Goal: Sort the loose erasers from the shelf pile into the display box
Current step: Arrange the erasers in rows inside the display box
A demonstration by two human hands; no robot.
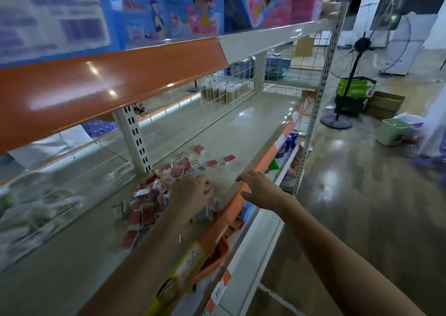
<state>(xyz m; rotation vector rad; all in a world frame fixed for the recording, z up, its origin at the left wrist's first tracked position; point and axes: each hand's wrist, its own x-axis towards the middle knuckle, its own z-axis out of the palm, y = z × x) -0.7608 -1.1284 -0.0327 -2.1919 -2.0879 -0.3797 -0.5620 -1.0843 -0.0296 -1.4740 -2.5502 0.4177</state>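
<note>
Nearest the camera, two bare forearms reach in over the orange shelf edge [243, 209]. The left hand [190, 190] is down in the pile of erasers [144, 207], fingers curled into it; the picture is smeared with motion, so I cannot tell whether they have closed on an eraser or are only raking through. The right hand [259, 185] rests on the shelf edge, fingers straight and close together, holding nothing.

The pile itself lies on the grey shelf [241, 127], just beyond the left hand and spreading away from it. The heap is too blurred for a true count; I'd guess a couple of dozen small red-and-white blocks, a few bluish ones among them. Farther back, about four or five lie apart, two of them [220, 161] clearly side by side.

No display box can be made out for certain. Judging by that, the sorting looks barely begun, with nearly everything left to move.
</note>
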